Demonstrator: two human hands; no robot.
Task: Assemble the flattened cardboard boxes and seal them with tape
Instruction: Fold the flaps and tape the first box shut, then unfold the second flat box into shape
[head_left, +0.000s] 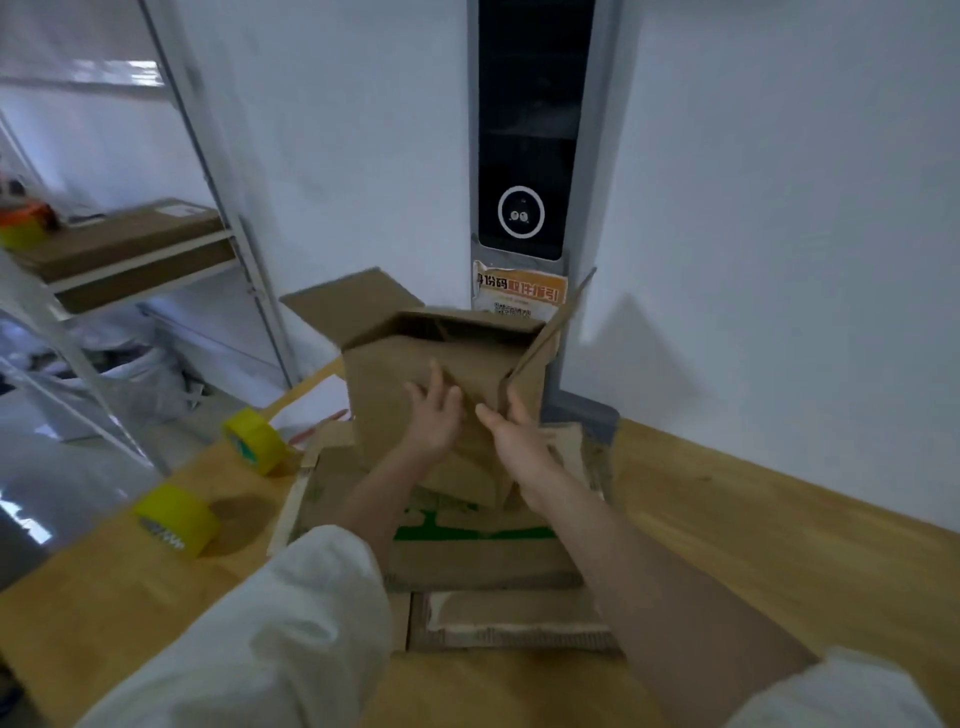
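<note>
Box (447, 364) stands opened above flattened cardboard (483, 566) on the counter (727, 545), flaps up. Left hand (434, 415) presses its near wall, fingers spread. Right hand (514, 434) pinches the right flap edge. Two yellow tape rolls (254, 439) lie left.

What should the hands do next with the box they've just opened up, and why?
Probably fold the raised flaps shut. The cardboard box stands opened on the flattened cardboard stack, flaps still up. The left hand lies flat on its front; the right hand holds the right flap's edge. Both yellow tape rolls lie untouched on the table.
</note>
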